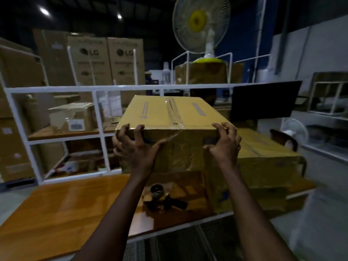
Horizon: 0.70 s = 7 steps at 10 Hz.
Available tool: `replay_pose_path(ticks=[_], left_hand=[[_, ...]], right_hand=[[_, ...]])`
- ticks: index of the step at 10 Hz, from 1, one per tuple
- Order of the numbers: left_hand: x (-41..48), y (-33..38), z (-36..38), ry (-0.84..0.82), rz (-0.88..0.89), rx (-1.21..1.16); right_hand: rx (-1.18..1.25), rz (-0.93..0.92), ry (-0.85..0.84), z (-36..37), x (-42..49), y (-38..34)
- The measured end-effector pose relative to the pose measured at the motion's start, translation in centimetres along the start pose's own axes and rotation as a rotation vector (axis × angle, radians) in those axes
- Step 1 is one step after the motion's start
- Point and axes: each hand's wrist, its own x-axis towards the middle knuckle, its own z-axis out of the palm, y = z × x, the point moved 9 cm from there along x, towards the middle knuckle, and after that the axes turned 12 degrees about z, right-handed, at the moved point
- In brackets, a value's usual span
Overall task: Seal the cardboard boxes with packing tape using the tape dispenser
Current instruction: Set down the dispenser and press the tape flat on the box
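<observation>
Hands of a person reach forward from the bottom of the head view and grip a closed cardboard box held in front of the chest. The left hand clamps the near left corner, its fingers curled over the top edge and the thumb pressed against the front face. The right hand holds the near right corner in the same way, fingers hooked over the top edge and thumb on the front. A strip of clear tape runs along the middle seam of the lid and folds down over the near edge between the two hands. Whether the box's underside rests on anything cannot be told.

Below it, between the forearms, a black tape dispenser lies on a lower brown box, which sits at the right end of an orange wooden worktop. The dispenser is apart from both hands. To the right, more brown boxes are stacked, just beside the held one.

Behind stands a white metal rack with cartons on its shelves. Tall cartons printed LG stand further back on the left. A white fan with a yellow hub stands on a carton above the rack. A dark flat panel sits right of the held box. The room is dim and the picture is slightly blurred.
</observation>
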Motion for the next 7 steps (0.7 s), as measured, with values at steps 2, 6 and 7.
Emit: replay_pose_path(ticks=[2, 6, 7], left_hand=[[0.8, 13.1, 8.1, -0.096, 0.004, -0.154], [-4.5, 24.3, 19.4, -0.542, 0.371, -0.248], [-3.9, 23.4, 18.1, -0.607, 0.523, -0.221]], right_hand=[[-0.085, 0.039, 0.13, -9.5, 7.8, 8.1], [-0.384, 0.275, -0.16, -7.9, 12.2, 20.0], [-0.318, 0.283, -0.071, -8.5, 11.5, 16.5]])
